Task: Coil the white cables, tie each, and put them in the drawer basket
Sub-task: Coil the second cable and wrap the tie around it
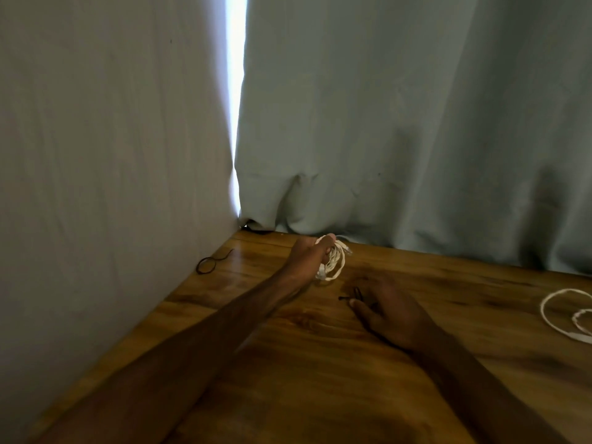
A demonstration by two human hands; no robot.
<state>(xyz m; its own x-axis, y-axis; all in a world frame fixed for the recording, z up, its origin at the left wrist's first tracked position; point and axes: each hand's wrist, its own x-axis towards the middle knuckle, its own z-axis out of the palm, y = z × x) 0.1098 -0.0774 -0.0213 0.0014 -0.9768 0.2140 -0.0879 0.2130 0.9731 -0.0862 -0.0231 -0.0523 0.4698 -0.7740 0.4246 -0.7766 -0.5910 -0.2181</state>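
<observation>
My left hand point(309, 256) is closed around a coiled white cable point(336, 264) held just above the wooden table point(320, 379), near its far edge. My right hand point(389, 310) lies low over the table, fingers spread, with its fingertips at a small black tie point(354, 294); I cannot tell whether it is pinched. A second white cable point(567, 314) lies loosely looped at the right edge of the view. No drawer basket is in view.
Another black tie point(209, 263) lies by the table's left edge. Grey-green curtains point(400, 123) hang along the back and left side, with a bright gap between them. A dark object point(259, 231) peeks from under the curtain at the corner.
</observation>
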